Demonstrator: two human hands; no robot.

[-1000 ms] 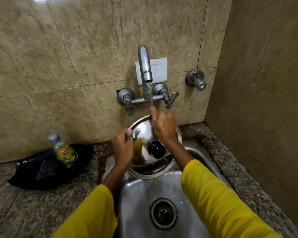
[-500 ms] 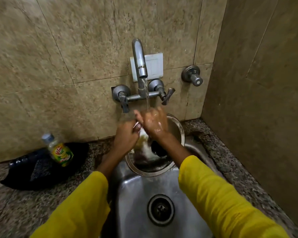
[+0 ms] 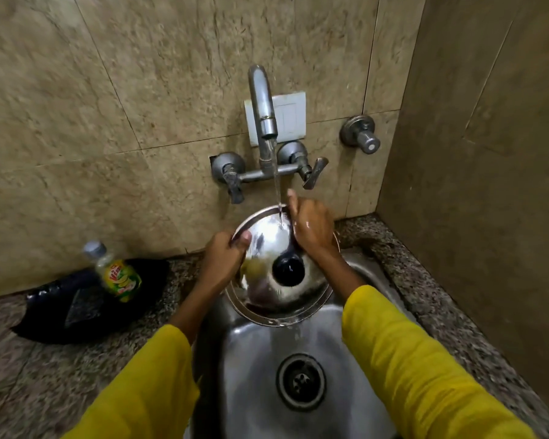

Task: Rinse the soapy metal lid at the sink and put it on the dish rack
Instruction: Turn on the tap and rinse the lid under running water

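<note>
round shiny metal lid with a black knob [image 3: 268, 245] rinsed under running water

the rim is clamped in the left hand's [image 3: 224, 256] grip and tilted so water runs off into the steel sink [image 3: 254, 369]; the right hand [image 3: 313, 228] is laid open-palmed on it, apparently for rubbing.

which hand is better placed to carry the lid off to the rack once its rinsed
Left, probably. The left hand already grips the metal lid by its rim, while the right hand lies open on the wet surface, rubbing under the water stream. No rack is in view.
</note>
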